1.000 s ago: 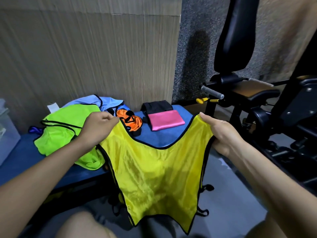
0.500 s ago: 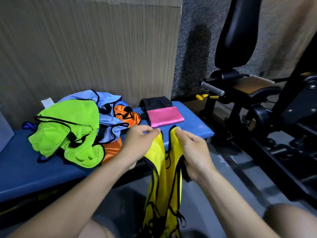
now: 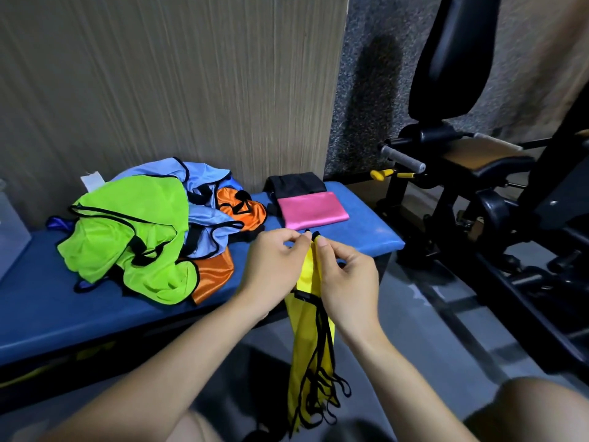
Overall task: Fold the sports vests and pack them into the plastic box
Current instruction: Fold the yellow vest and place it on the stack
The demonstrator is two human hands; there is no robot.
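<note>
A yellow vest with black trim hangs folded in half lengthwise in front of the blue bench. My left hand and my right hand pinch its two shoulder straps together at the top, side by side. On the bench lies a loose heap: a green vest, a light blue vest and an orange vest. Folded pink and black vests lie flat at the bench's right end. A corner of the clear plastic box shows at the far left.
A wood-panel wall stands behind the bench. A black gym machine with a padded seat and yellow pin fills the right side. Grey floor lies between bench and machine. My knees show at the bottom edge.
The yellow vest was spread wide between my hands; my hands came together, folding it in half lengthwise. Now they meet at the straps, and the vest hangs narrow.
</note>
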